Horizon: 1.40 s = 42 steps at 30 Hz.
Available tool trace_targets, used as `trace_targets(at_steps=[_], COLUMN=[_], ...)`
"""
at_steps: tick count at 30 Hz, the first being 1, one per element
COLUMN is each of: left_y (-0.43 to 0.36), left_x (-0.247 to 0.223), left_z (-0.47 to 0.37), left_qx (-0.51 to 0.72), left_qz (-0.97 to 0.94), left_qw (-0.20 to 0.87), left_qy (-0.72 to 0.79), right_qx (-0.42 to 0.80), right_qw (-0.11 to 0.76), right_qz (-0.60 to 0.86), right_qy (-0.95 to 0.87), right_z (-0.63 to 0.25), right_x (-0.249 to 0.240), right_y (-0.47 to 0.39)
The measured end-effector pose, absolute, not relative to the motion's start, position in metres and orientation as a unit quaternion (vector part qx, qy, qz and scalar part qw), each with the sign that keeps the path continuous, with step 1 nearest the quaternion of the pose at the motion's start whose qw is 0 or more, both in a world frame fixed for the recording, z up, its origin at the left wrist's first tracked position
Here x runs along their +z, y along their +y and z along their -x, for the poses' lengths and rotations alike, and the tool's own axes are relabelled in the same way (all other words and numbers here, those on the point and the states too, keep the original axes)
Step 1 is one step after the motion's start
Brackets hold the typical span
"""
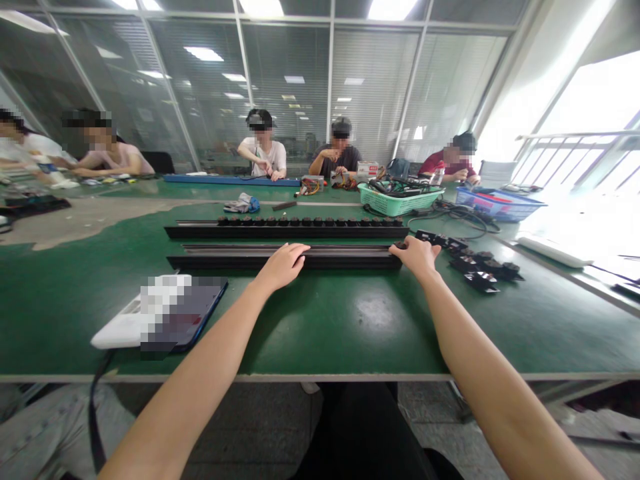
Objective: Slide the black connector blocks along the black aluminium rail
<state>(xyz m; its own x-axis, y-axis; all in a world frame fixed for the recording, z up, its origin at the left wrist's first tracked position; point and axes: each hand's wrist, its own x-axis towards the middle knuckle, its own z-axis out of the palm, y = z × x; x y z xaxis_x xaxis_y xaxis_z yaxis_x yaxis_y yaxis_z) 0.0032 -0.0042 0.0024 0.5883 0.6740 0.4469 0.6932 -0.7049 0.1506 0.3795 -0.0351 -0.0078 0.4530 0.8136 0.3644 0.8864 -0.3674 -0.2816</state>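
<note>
Black rail (345, 261): 12 o'clock
L hand (283, 268): lightly closed round rail's mid
R hand (419, 257): near-pinched, rail's 3 o'clock end — holding? can't tell
Rail work: prob. fitting modules (465, 262); next needs R aligned

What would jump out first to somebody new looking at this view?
Probably the left hand at the middle of the nearer black rail, with the right hand at that rail's right end. Just beyond lies a second black rail, with a row of small dark parts along it. Farther back, to the right, a bright green basket heaped with cables stands out.
</note>
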Motion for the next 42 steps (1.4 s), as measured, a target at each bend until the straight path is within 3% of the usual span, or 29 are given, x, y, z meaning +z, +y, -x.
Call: trace_targets(at_steps=[42], left_y=[-0.0049], left_x=[0.0038], left_z=[-0.0025], left_qx=[-0.246], left_qz=[0.890], left_qw=[0.017], left_qy=[-0.382], right_qx=[-0.073], right_qw=[0.245], right_qz=[0.823], right_qy=[-0.508], right_z=[-0.3889], right_x=[-0.0121], right_y=[-0.0331])
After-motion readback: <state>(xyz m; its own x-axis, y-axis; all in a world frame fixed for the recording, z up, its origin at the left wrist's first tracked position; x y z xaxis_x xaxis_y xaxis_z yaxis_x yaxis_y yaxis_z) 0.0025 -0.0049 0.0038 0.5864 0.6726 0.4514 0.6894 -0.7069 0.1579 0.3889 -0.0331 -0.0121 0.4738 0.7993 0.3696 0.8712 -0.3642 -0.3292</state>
